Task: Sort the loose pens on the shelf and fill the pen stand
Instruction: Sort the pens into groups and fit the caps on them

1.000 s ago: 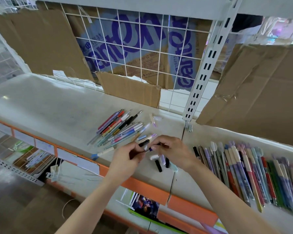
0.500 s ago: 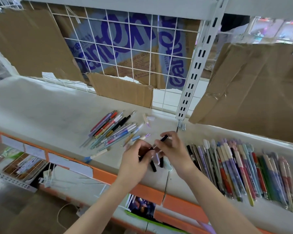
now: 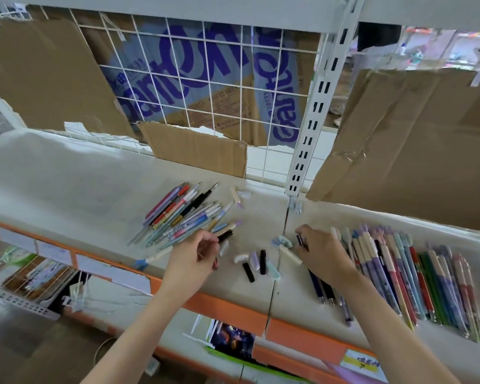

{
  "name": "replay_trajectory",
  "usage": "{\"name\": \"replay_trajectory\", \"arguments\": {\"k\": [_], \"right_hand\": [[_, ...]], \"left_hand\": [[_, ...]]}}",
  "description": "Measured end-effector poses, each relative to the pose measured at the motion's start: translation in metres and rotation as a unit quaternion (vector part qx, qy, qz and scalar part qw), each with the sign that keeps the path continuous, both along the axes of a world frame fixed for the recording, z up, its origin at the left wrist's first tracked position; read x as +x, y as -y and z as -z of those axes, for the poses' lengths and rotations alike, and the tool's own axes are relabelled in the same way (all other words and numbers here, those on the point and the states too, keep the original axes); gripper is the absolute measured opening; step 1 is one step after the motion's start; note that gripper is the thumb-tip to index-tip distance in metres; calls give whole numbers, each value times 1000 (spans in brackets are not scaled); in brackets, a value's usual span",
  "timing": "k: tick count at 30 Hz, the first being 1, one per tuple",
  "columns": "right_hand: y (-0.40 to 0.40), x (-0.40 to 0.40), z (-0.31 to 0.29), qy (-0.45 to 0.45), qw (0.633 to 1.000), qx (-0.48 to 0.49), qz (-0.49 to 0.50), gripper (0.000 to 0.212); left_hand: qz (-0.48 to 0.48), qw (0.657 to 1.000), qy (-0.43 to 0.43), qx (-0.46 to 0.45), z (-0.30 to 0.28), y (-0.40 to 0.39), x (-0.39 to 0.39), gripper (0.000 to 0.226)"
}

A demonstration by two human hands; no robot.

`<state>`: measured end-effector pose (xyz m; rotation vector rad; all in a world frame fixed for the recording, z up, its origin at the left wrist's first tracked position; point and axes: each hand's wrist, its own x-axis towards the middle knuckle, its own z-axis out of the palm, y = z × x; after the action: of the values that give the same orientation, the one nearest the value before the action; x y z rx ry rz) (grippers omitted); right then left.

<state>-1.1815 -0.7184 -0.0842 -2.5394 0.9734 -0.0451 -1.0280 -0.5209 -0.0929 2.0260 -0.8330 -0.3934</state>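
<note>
On the shelf (image 3: pixel 67 184), the left hand (image 3: pixel 194 261) pinches a dark pen (image 3: pixel 225 235) beside the loose pile (image 3: pixel 183 214); the right hand (image 3: pixel 323 256) grips a dark cap (image 3: pixel 300 240) nearer the sorted row (image 3: pixel 416 278).

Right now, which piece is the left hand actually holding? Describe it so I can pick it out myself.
Start at the white slotted upright and drop to the shelf in front of it. Left of it lies a fanned heap of loose pens; at its near right edge, the left hand pinches a short black barrel. Unlike the long pastel pens beside it, it is stubby, glossy and dark.
</note>
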Motion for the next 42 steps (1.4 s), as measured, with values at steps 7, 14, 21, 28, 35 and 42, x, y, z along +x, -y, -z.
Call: {"name": "replay_trajectory", "arguments": {"k": [7, 14, 21, 28, 35, 42], "right_hand": [[-3, -8, -1, -69, 996, -49, -1, 26], [-10, -2, 0, 33, 997, -64, -13, 13], [-19, 6, 7, 6, 998, -43, -45, 11], [-13, 5, 9, 22, 998, 25, -52, 6], [-17, 8, -4, 199, 949, 239, 53, 11], [-29, 18, -27, 453, 779, 426, 83, 7]], "left_hand": [[-21, 997, 65, 30, 0, -8, 3, 14], [-87, 980, 170, 59, 14, -9, 50, 9], [-55, 957, 252, 129, 21, 15, 74, 10], [-10, 946, 253, 204, 15, 17, 75, 17], [-13, 952, 269, 146, 3, 11, 59, 17], [81, 996, 40, 17, -13, 2, 9, 12]]}}
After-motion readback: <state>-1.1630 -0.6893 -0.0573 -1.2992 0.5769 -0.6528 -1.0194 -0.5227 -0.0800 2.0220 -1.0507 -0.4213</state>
